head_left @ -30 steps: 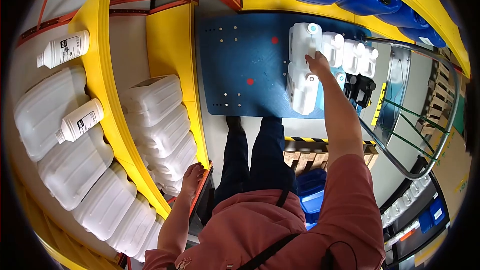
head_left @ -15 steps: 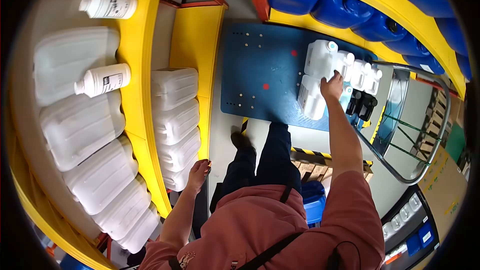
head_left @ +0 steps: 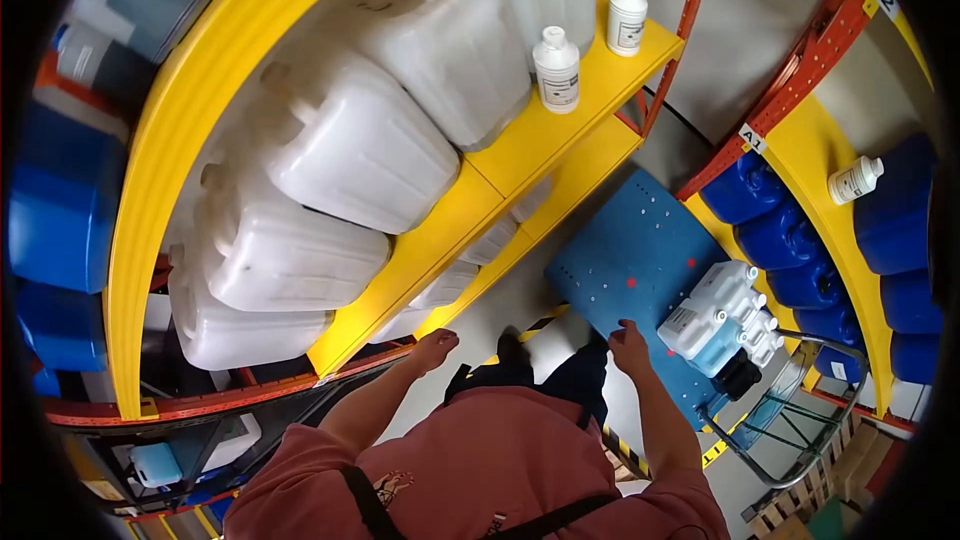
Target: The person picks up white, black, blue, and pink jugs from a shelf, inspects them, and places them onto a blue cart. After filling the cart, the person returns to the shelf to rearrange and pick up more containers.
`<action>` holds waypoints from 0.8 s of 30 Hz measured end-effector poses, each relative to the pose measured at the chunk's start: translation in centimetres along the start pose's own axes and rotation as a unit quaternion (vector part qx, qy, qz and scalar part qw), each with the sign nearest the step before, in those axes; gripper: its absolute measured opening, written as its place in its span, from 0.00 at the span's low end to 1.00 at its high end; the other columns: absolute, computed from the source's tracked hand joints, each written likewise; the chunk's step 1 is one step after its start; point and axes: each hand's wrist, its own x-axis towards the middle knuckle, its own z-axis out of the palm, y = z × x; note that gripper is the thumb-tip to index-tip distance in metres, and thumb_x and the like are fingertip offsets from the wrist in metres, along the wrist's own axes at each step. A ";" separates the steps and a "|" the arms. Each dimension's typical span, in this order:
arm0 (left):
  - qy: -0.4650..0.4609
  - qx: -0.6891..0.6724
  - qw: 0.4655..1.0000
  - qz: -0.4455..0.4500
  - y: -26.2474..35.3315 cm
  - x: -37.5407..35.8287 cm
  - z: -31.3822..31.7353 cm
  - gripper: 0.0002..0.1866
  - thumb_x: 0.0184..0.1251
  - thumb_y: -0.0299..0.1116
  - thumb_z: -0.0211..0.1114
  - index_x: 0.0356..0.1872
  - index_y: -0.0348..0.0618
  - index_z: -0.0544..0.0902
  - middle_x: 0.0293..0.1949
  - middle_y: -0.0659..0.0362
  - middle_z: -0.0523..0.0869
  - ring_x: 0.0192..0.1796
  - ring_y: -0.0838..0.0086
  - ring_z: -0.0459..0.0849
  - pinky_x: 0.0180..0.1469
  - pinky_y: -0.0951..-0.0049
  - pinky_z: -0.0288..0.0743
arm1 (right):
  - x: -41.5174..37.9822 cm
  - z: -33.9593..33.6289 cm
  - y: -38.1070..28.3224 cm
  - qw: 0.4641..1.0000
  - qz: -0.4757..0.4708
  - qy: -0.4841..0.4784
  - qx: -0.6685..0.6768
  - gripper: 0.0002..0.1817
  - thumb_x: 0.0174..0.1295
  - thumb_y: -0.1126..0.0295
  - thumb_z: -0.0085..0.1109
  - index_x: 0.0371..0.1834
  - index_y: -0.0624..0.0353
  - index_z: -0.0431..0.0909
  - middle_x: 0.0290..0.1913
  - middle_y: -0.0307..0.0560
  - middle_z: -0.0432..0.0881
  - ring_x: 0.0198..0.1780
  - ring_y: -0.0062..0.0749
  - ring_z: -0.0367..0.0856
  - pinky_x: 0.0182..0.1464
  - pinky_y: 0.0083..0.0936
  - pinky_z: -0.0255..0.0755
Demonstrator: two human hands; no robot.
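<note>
My left hand hangs beside the yellow shelf edge with its fingers curled in, and no object shows in it. Near the blue platform cart, my right hand is held low with thumb and forefinger apart and nothing visible in it. It is left of the white jugs grouped on the cart, apart from them. Among these stand a light-blue container and a black container. Two white bottles, a nearer one and a farther one, stand upright on the left shelf.
Large white canisters fill the yellow left rack. Blue canisters line the right rack, where another white bottle stands. The cart's metal handle curves up at its right end. Wooden pallets lie beyond it.
My right hand has come away from the white jugs and is back nearer my body. The view has turned left, bringing the left rack closer; my left hand stays low, fingers curled.
</note>
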 end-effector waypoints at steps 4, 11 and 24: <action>0.062 0.027 0.992 -0.107 -8.7 -4.4 -3.4 0.24 0.67 0.50 0.62 0.53 0.41 0.85 0.48 0.46 0.88 0.53 0.56 0.85 0.56 0.61 0.77 | -0.6 1.0 -13.3 0.987 -0.118 -0.107 -0.020 0.26 0.63 0.63 0.62 0.63 0.60 0.71 0.48 0.52 0.86 0.50 0.48 0.85 0.53 0.39 0.77; 0.251 -0.129 0.932 -0.229 -18.8 -13.3 2.1 0.23 0.62 0.49 0.64 0.49 0.42 0.87 0.46 0.48 0.89 0.48 0.56 0.87 0.53 0.60 0.80 | 2.9 4.1 -21.8 0.924 -0.273 -0.261 -0.057 0.21 0.64 0.65 0.63 0.58 0.60 0.76 0.49 0.53 0.86 0.51 0.45 0.85 0.53 0.35 0.78; 0.354 -0.391 0.790 -0.313 -24.1 -24.5 15.5 0.29 0.63 0.54 0.64 0.57 0.42 0.83 0.51 0.49 0.88 0.55 0.58 0.85 0.58 0.61 0.78 | -6.4 22.8 -35.8 0.720 -0.305 -0.616 -0.096 0.17 0.68 0.75 0.60 0.58 0.66 0.75 0.51 0.49 0.85 0.50 0.26 0.83 0.53 0.23 0.77</action>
